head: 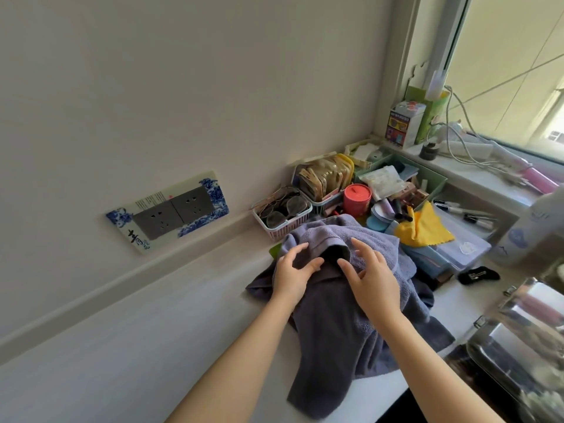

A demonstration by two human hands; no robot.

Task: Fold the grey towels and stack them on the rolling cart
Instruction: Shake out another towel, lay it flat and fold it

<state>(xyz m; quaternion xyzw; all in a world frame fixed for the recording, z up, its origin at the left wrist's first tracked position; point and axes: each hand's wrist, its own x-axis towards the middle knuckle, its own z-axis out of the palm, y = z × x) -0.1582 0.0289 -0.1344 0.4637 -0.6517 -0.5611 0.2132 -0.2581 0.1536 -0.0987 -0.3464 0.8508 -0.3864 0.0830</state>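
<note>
Two bare forearms reach in from the bottom edge, and both hands are over the heap of grey towels (332,315). That heap lies crumpled on the white counter (152,346), one end hanging over the near edge. Left hand (294,271) rests on the cloth, fingers relaxed and slightly spread, gripping nothing. Right hand (370,277) is over a raised fold, fingers straight and apart, thumb pointing towards the left hand. Behind the towels sit a pink basket (282,215) of spectacles, a red round tin (357,199) and a yellow cloth (422,227). On the wall, a double socket (174,210) in a blue-and-white patterned frame carries dark brush-style characters, too small to read. A colourful carton (403,125) on the windowsill has print I cannot make out.
</note>
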